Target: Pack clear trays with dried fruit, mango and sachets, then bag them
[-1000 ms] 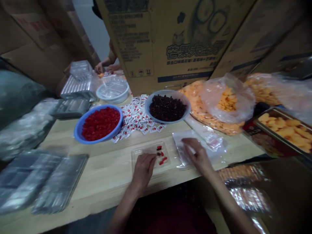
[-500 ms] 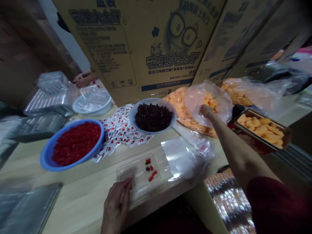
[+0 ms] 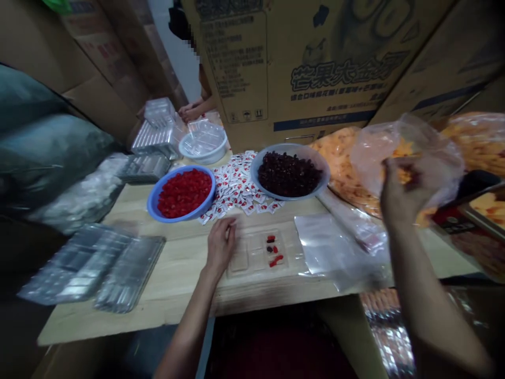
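A compartment tray lies at four o'clock from my left hand. Whether its fingers or my right hand's grip, I cannot tell.

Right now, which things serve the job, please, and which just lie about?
Likely job: clear compartmented tray, blue bowl of red pieces, pale bowl of dark pieces, clear bag of orange pieces.
Likely idle: brown cardboard carton, greenish bulging sack.
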Tool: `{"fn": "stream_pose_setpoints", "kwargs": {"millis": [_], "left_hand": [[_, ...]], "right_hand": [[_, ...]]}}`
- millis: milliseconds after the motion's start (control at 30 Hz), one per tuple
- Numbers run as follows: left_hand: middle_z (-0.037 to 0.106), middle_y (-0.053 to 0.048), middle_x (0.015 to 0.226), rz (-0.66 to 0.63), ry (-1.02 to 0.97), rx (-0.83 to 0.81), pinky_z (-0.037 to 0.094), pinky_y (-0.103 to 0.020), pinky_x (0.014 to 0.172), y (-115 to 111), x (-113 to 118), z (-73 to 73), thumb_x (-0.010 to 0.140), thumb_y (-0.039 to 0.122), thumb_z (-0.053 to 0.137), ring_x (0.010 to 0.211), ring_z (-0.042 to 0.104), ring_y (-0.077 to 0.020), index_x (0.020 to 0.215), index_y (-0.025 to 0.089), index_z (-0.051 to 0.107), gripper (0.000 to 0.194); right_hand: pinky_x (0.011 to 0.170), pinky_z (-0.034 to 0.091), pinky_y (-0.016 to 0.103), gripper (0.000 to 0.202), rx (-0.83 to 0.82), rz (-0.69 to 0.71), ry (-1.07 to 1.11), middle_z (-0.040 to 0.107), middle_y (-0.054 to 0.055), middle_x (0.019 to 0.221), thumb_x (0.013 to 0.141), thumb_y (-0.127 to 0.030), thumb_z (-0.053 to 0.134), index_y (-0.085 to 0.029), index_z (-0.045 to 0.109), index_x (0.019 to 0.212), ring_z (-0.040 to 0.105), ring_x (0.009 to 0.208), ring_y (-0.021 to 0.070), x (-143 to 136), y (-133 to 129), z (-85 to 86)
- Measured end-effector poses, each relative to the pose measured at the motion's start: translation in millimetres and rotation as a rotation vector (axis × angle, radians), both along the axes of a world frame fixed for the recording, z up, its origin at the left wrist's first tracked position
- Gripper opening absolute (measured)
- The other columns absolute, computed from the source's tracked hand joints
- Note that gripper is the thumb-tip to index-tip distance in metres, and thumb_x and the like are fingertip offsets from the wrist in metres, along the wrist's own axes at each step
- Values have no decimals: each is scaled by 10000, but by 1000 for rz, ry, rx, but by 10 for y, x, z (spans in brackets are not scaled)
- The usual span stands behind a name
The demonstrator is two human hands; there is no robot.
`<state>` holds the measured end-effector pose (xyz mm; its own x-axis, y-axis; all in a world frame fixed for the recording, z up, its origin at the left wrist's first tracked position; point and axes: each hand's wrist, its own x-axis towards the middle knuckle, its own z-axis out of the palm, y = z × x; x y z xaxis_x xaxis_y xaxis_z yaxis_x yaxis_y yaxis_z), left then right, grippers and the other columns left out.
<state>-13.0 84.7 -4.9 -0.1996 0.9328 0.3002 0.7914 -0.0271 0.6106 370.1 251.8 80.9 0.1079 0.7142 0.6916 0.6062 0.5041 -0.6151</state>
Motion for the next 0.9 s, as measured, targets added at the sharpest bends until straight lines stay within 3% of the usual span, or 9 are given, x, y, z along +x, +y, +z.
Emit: {"fn": "stream_pose_setpoints", "kwargs": {"millis": [33,100,200,333,433,533,667,800,900], "left_hand": [[658,-94,1124,-29,43,-23,491,-383,970,193,17,-25,960,243,468,1071,622,-228,1125,202,619,227],[629,-124,1216,-67,162,-96,456,-388,1022,563,69,-88,944,217,487,1156,579,-245,1165,179,607,254],[570,-163,1303,-52,315,-233,422,-406,1048,953,120,-175,931,194,503,1226,526,-273,1206,151,585,290],[581,-176,1239,-40,333,-314,485,-383,913,1087,52,-218,891,168,549,1094,601,-273,1130,149,616,248],[617,-149,1151,-47,318,-326,496,-369,873,1016,-7,-225,879,183,568,1026,627,-261,1047,167,646,186],[632,-150,1118,-31,287,-297,488,-372,899,908,-17,-241,926,190,490,1044,626,-257,1037,163,654,200],[657,-137,1135,-23,219,-226,476,-357,946,737,-46,-211,944,168,451,1106,613,-238,1097,175,655,255],[712,-89,1040,-63,38,-137,492,-316,887,492,-154,-77,986,255,425,988,646,-195,1081,171,671,276],[735,-66,1006,-168,-104,-132,489,-295,844,301,-237,65,971,269,458,919,654,-184,1056,172,695,270]], "right_hand": [[972,447,450,232,19,22,12,654,120,1021,989,-386,510,-202,650,1000,610,1057,261,-279,-182,-70],[912,499,422,170,-87,242,-37,686,79,969,956,-342,575,-212,677,917,643,972,246,-833,-460,-302],[940,499,396,186,-305,479,-282,713,84,1059,960,-250,535,-216,712,1006,637,1037,241,-1459,-595,-739],[1023,442,381,360,-464,444,-611,634,153,1280,923,-83,485,-140,635,1246,547,1201,261,-1791,-464,-1151],[1000,438,362,327,-477,432,-650,645,180,1214,914,-38,451,-112,668,1148,548,1159,263,-1832,-366,-1286],[939,461,327,246,-484,432,-643,659,160,1152,912,-62,479,-137,691,1012,571,1094,245,-1780,-316,-1303],[913,476,323,238,-445,434,-505,679,128,1069,938,-128,462,-154,685,1016,611,1020,227,-1614,-429,-1120],[794,517,307,253,-447,580,-101,704,68,994,933,-186,482,-194,697,1066,659,877,198,-1560,-856,-870],[748,532,306,266,-576,797,-95,713,44,945,894,-142,502,-217,720,1027,673,813,185,-1696,-1216,-851]]}}
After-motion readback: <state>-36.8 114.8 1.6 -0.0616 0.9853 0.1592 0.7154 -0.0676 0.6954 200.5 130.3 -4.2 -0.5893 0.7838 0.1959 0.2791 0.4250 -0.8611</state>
